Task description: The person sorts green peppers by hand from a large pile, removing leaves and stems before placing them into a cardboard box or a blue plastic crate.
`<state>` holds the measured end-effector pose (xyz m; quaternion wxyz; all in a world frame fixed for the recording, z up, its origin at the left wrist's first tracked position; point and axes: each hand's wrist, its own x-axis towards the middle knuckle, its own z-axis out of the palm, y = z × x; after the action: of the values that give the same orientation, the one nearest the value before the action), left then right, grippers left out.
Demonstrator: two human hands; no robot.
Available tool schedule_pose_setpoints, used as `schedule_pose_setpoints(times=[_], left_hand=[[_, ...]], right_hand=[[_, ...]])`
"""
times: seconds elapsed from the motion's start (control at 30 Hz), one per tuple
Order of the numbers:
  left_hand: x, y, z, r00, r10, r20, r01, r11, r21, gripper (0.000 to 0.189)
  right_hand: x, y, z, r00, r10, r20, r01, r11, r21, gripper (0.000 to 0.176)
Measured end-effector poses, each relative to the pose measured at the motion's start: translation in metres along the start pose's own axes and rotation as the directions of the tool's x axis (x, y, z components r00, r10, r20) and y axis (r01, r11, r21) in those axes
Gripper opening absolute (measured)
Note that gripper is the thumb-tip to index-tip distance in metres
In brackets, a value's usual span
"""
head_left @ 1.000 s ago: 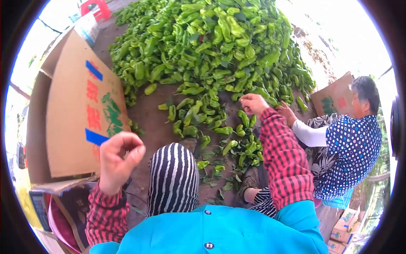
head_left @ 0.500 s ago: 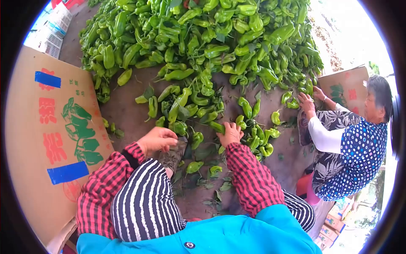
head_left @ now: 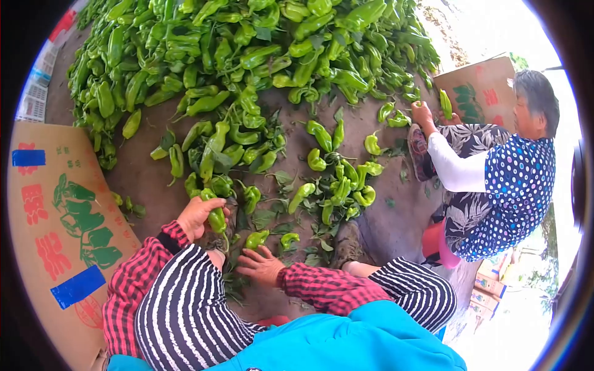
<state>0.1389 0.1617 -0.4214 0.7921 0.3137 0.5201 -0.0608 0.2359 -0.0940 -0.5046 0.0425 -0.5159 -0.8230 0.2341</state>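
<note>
My left hand (head_left: pixel 197 217) is closed round a green pepper (head_left: pixel 217 220), its stem end hanging down over my shoe. Low over the leafy ground, my right hand (head_left: pixel 261 267) has its fingers spread and holds nothing. Its fingertips are right at a small green pepper (head_left: pixel 256 239), and another short pepper (head_left: pixel 289 241) lies just to the right. Beyond my hands, loose peppers (head_left: pixel 213 148) are strewn with leaves on the left. A small cluster of peppers (head_left: pixel 341 188) lies to the right, with a single pepper (head_left: pixel 301 197) between.
A large heap of green peppers (head_left: pixel 247 55) fills the far side. On my left stands a printed cardboard box (head_left: pixel 37 185) with blue tape. At right a person (head_left: pixel 513 167) sits handling a pepper (head_left: pixel 445 104), with another cardboard box (head_left: pixel 479 86) behind.
My left hand, empty before, is now closed on a pepper. My right hand has left the pepper it touched and moved nearer and to the left. The view has shifted to the right.
</note>
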Motion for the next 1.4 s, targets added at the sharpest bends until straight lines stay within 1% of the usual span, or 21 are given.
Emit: schedule_pose_setpoints(times=[0.07,0.1,0.2,0.3,0.4,0.47,0.5,0.57,0.6,0.67,0.73,0.8,0.87,0.9,0.93,1.0,1.07,1.13,1.17,1.33,1.4], left_hand=[[-0.001,0.0,0.002,0.998,0.058,0.035,-0.054,0.994,-0.091,0.019],[0.003,-0.004,-0.002,0.995,0.072,0.073,-0.064,0.993,-0.101,0.021],[0.001,-0.001,-0.002,0.996,0.063,0.059,-0.053,0.986,-0.158,0.016],[0.003,0.002,-0.001,0.998,0.035,0.052,-0.026,0.988,-0.154,0.018],[0.006,-0.002,-0.003,0.997,0.044,0.067,-0.032,0.985,-0.169,0.018],[0.007,-0.001,-0.004,0.994,0.079,0.08,-0.063,0.98,-0.187,0.018],[0.006,0.001,-0.003,0.996,0.051,0.07,-0.034,0.973,-0.23,0.017],[0.005,0.003,0.002,0.998,0.029,0.061,-0.012,0.964,-0.266,0.017],[0.004,0.003,0.004,0.995,0.047,0.089,-0.023,0.968,-0.25,0.017],[0.002,0.003,0.004,0.992,0.073,0.105,-0.047,0.971,-0.233,0.017],[0.0,0.002,0.001,0.987,0.084,0.14,-0.058,0.982,-0.181,0.017],[-0.002,0.003,-0.004,0.984,0.109,0.139,-0.088,0.986,-0.143,0.018],[-0.006,0.006,-0.004,0.99,0.05,0.132,-0.024,0.981,-0.192,0.019],[-0.004,0.005,-0.004,0.991,0.054,0.119,-0.029,0.98,-0.198,0.019],[-0.002,0.005,-0.003,0.991,0.055,0.118,-0.03,0.979,-0.201,0.019],[0.0,0.007,-0.001,0.989,0.031,0.143,-0.006,0.985,-0.17,0.019],[-0.001,0.009,0.004,0.987,0.048,0.156,-0.025,0.989,-0.145,0.019],[-0.002,0.009,0.005,0.984,0.067,0.165,-0.048,0.992,-0.121,0.019],[-0.001,0.005,0.005,0.981,0.095,0.171,-0.075,0.99,-0.119,0.019],[-0.004,0.012,0.005,0.987,0.047,0.154,-0.019,0.983,-0.18,0.019],[-0.002,0.017,0.006,0.983,0.077,0.17,-0.04,0.977,-0.212,0.018]], right_hand=[[0.0,0.038,-0.005,0.965,-0.184,0.187,0.187,0.982,0.001,0.046],[0.002,0.06,0.004,0.978,-0.203,-0.046,0.195,0.97,-0.149,0.037],[0.025,0.143,-0.076,0.996,-0.013,-0.087,-0.02,0.93,-0.367,0.021],[0.035,0.233,-0.145,0.933,0.36,-0.03,-0.31,0.755,-0.578,0.028],[0.027,0.267,-0.232,0.814,0.493,-0.307,-0.577,0.748,-0.327,0.036],[0.009,0.313,-0.239,0.677,0.546,-0.494,-0.501,0.833,0.234,0.032],[0.0,0.329,-0.236,0.679,0.539,-0.497,-0.497,0.837,0.229,0.032],[-0.016,0.358,-0.219,0.16,0.966,-0.203,-0.38,0.25,0.89,0.023],[-0.02,0.372,-0.196,0.159,0.965,-0.209,-0.373,0.254,0.892,0.023],[-0.015,0.374,-0.165,0.203,0.9,-0.385,-0.643,0.419,0.641,0.029],[0.005,0.348,-0.171,0.246,0.891,-0.382,-0.844,0.39,0.367,0.039],[0.017,0.353,-0.163,0.179,0.879,-0.442,-0.856,0.361,0.371,0.054],[0.024,0.347,-0.179,-0.023,0.925,-0.379,-0.72,0.248,0.648,0.066],[0.027,0.344,-0.196,0.004,0.981,-0.192,-0.791,0.121,0.6,0.077],[0.033,0.333,-0.213,0.006,0.981,-0.193,-0.792,0.123,0.598,0.077],[0.045,0.315,-0.235,0.134,0.969,-0.207,-0.978,0.163,0.127,0.075],[0.048,0.317,-0.237,0.134,0.979,-0.151,-0.984,0.149,0.095,0.07],[0.045,0.317,-0.227,0.327,0.935,-0.135,-0.937,0.303,-0.172,0.064],[0.041,0.317,-0.219,0.43,0.885,-0.177,-0.898,0.401,-0.179,0.05],[0.029,0.299,-0.207,0.408,0.901,-0.145,-0.913,0.407,-0.036,0.038],[0.021,0.282,-0.208,0.351,0.934,-0.064,-0.876,0.351,0.329,0.036]])
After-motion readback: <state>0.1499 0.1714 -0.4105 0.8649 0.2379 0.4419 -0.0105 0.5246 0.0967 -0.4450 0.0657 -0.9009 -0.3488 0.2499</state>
